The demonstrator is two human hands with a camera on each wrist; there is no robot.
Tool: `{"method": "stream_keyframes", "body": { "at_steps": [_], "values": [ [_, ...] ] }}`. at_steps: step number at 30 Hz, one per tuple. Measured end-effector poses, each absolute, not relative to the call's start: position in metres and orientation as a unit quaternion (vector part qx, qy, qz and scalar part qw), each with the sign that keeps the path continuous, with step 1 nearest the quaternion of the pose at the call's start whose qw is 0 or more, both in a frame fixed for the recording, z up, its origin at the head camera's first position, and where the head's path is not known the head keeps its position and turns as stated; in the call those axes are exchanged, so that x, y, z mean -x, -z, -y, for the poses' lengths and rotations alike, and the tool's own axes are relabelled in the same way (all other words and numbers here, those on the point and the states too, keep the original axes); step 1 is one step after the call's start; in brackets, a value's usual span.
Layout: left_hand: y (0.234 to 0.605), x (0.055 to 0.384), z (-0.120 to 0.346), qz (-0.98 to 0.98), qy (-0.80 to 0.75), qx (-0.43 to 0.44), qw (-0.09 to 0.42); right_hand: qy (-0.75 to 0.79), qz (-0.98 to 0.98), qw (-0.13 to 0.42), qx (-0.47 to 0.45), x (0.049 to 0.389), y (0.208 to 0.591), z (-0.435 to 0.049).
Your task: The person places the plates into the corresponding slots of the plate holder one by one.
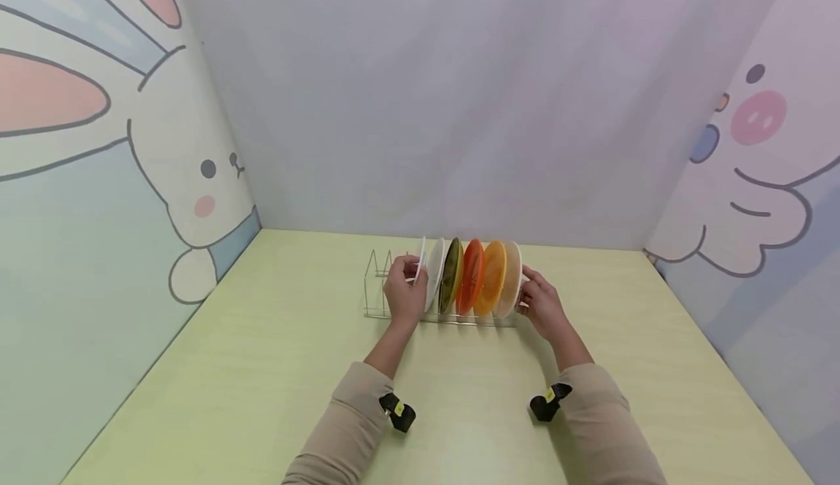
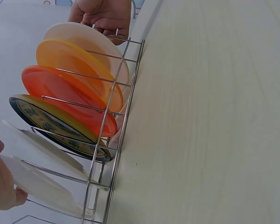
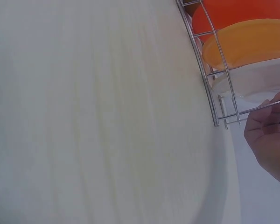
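A wire dish rack (image 1: 375,316) holds a row of plates standing on edge. My left hand (image 1: 405,292) pinches the leftmost white plate (image 2: 44,186) between thumb and fingers; its lower edge is in the rack. Beside it stand another white plate (image 1: 434,273), a dark-rimmed patterned plate (image 2: 56,123), a red-orange plate (image 1: 469,277), a yellow-orange plate (image 1: 492,281) and a pale cream dish (image 1: 511,281). At the rack's right end, my right hand (image 3: 273,140) has its fingers curled round the end wire, close to the cream dish. Some of its fingertips are hidden.
The rack stands on a pale wooden table (image 1: 472,397), near its back edge. A plain light curtain-like wall (image 1: 420,106) rises behind. Side walls with cartoon animals flank the table. Small black devices (image 1: 550,402) are on both sleeves.
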State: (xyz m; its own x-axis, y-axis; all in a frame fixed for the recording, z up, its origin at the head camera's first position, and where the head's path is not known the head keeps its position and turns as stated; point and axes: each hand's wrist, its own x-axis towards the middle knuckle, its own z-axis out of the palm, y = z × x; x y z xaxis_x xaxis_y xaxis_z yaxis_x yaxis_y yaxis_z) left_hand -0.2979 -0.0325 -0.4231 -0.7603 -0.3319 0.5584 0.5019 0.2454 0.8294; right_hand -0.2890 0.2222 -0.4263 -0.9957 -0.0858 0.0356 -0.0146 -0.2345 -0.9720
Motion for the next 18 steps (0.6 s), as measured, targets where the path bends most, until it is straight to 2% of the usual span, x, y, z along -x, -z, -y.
{"method": "stream_keyframes", "body": {
  "at_steps": [9,12,15,18],
  "values": [
    [0.419,0.297,0.039,0.748,0.603,0.05,0.273,0.803,-0.595,0.017,0.019,0.299,0.439,-0.226],
    [0.417,0.292,0.041,0.762,0.594,0.055,0.252,0.784,-0.621,-0.002,0.008,0.295,0.441,-0.226],
    [0.413,0.284,0.049,0.779,0.572,0.07,0.248,0.732,-0.681,-0.031,-0.016,0.286,0.436,-0.224],
    [0.409,0.277,0.066,0.79,0.543,0.09,0.269,0.682,-0.728,-0.06,-0.042,0.271,0.43,-0.22]
  ]
}}
